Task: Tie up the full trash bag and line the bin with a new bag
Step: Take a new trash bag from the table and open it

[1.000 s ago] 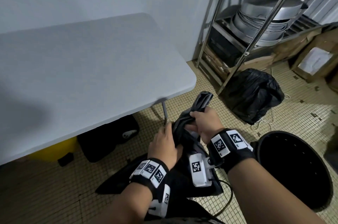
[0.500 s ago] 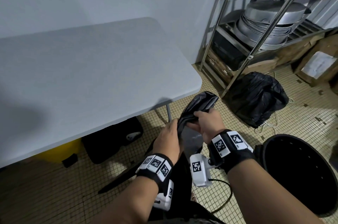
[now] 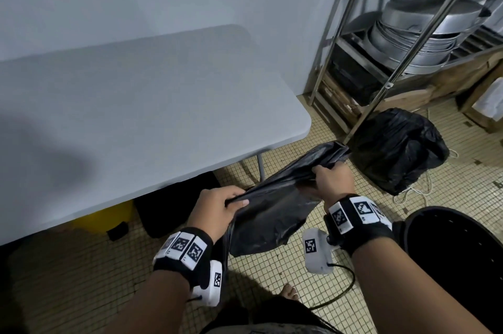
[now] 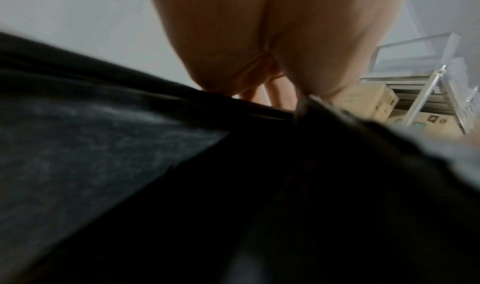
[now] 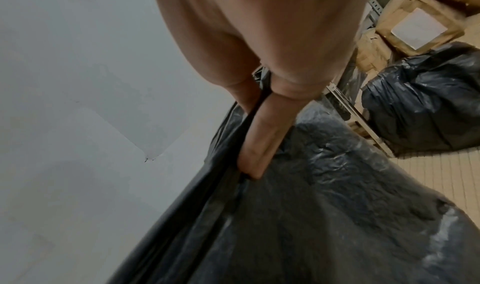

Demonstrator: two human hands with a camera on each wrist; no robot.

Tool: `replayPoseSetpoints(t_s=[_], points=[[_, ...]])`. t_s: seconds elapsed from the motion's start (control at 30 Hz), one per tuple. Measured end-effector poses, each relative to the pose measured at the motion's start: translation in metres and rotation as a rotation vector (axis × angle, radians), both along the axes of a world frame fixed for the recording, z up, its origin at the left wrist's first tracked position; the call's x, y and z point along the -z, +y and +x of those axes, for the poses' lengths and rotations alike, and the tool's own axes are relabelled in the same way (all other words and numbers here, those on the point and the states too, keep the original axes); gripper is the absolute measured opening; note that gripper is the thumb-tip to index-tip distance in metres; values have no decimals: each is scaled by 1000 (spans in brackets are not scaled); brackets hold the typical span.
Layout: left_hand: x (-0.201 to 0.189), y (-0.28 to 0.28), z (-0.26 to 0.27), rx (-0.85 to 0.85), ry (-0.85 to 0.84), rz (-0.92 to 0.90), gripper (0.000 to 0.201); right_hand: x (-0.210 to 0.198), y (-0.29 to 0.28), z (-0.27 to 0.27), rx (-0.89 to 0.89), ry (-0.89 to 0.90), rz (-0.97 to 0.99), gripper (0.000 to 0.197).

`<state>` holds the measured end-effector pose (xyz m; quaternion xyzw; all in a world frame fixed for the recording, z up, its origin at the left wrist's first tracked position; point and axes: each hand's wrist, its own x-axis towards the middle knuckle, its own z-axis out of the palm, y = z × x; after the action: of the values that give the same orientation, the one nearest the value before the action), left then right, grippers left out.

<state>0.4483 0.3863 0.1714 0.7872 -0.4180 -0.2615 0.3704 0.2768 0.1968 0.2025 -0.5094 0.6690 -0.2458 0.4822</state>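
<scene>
A new black trash bag hangs in the air between my hands, over the tiled floor. My left hand pinches its near edge. My right hand grips the bunched far edge, with thumb and finger pinching a fold of the new black trash bag in the right wrist view. The empty black bin stands at the lower right, right of my right wrist. The full trash bag, tied, sits on the floor by the shelf leg. In the left wrist view the new black trash bag fills most of the frame below my palm.
A grey folding table takes up the left, its corner just above the bag. A steel rack with metal pans and cardboard boxes stands at the right. A yellow container and a dark bag lie under the table.
My hands have moved apart, the left toward me and the right away to the right, spreading the bunched bag wider between them. The bag has lifted off the floor.
</scene>
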Motion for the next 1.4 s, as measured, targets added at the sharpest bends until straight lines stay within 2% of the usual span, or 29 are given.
replayPoseSetpoints(t_s=[0.03, 0.1, 0.17, 0.23, 0.37, 0.47, 0.63, 0.73, 0.8, 0.9, 0.97, 1.03, 1.07, 1.13, 1.23, 1.3, 1.33, 1.4], points=[[-2, 0, -1, -3, -12, -28, 15, -2, -1, 2, -26, 61, -33, 25], [-8, 0, -4, 19, -33, -62, 15, -8, 0, 7, -54, 27, -16, 57], [-13, -3, -11, 117, -72, -81, 13, -16, 5, 14, -69, 7, 36, 91], [-17, -6, -20, 211, -116, -104, 12, -19, 11, 22, -149, 95, 43, 102], [-19, -9, -33, 287, -179, -134, 13, -12, 13, 26, -246, 287, -34, 70], [-18, -5, -29, 268, -188, -98, 14, -9, 7, 16, -328, 277, -66, 49], [-16, 6, -7, 310, -200, 191, 37, -8, 6, -5, -685, 325, -193, 62], [-19, 11, 8, 283, -237, 283, 31, -9, 2, -17, -838, 290, -180, 68], [-23, 8, 12, 239, -268, 237, 26, -10, 1, -22, -932, 279, -199, 65], [-30, -5, 5, 192, -277, 37, 38, -16, 4, -22, -1004, 86, -167, 54], [-35, -13, -3, 213, -257, -64, 61, -22, 9, -21, -991, -94, -114, 45], [-39, -19, -8, 265, -293, -94, 83, -29, 14, -22, -960, -208, -53, 37], [-41, -21, -9, 290, -314, -99, 88, -31, 16, -24, -964, -242, -26, 31], [-43, -27, -11, 336, -342, -111, 82, -34, 21, -31, -997, -296, 34, 22], [-45, -36, -15, 408, -328, -141, 58, -37, 29, -42, -987, -373, 97, 20], [-47, -42, -19, 428, -350, -171, 39, -42, 36, -48, -959, -327, 99, 15], [-47, -44, -22, 428, -378, -186, 32, -45, 40, -51, -963, -248, 59, 26], [-48, -49, -27, 416, -449, -219, 26, -50, 51, -57, -977, -3, -146, 58]])
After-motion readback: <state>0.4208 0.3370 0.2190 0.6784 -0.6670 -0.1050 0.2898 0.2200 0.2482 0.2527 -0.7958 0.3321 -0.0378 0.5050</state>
